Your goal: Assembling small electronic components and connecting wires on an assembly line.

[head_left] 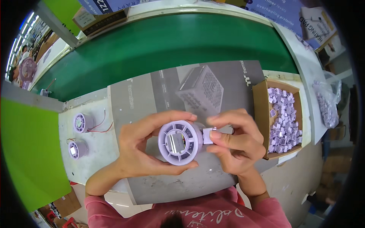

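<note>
A round lilac housing (180,142) was gripped by the left hand (146,146) above the counter (91,152); a small lilac clip (207,135) was pinched against its rim by the right hand (235,142). Two similar wired housings (80,135) lay well apart at left, a box of clips (283,117) near the right edge, a green belt (171,41) beyond.
</note>
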`<state>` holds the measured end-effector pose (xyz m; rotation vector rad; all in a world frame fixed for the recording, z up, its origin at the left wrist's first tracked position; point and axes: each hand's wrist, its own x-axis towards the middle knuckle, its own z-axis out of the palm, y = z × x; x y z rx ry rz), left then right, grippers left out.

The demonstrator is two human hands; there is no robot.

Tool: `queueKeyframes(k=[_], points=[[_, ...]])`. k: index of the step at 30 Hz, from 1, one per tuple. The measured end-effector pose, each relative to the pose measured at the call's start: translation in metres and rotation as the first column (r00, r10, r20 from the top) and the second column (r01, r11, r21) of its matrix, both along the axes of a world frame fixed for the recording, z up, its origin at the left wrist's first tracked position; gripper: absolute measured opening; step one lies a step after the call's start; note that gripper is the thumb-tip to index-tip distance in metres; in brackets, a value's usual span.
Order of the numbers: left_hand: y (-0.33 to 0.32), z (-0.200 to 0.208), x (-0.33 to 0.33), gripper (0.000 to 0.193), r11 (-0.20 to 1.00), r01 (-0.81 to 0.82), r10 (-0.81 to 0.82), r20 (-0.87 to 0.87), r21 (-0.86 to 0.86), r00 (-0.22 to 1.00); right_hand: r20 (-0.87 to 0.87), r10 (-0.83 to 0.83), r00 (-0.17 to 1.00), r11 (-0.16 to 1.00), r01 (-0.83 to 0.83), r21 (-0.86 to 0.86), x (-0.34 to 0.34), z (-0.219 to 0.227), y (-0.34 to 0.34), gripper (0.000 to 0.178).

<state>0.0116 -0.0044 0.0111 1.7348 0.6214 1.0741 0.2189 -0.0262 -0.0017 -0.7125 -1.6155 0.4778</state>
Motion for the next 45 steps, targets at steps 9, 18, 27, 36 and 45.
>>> queueKeyframes(k=[9,18,27,36,45], points=[[0.008,0.002,-0.001,0.066,0.991,-0.023,0.031,-0.058,0.134,0.998,0.064,0.027,0.998,0.999,-0.029,0.036,0.005,-0.002,0.000,0.023],[0.010,-0.001,0.002,0.072,0.998,0.014,-0.006,-0.120,0.063,0.993,0.040,0.038,0.998,0.997,-0.041,0.067,0.008,-0.005,0.007,0.023],[-0.011,0.014,0.002,0.072,0.977,-0.069,0.117,-0.236,0.200,0.965,0.077,-0.032,0.997,0.990,0.022,0.136,0.017,0.019,-0.009,0.019],[-0.021,0.030,0.035,0.072,0.962,0.052,0.045,-0.343,0.269,0.938,0.198,0.014,0.980,0.998,-0.025,0.053,0.055,0.027,-0.037,0.028],[-0.023,0.034,0.069,0.068,0.962,0.158,-0.049,-0.431,0.221,0.901,0.220,-0.112,0.969,0.993,0.118,-0.017,0.086,0.016,-0.058,0.038]])
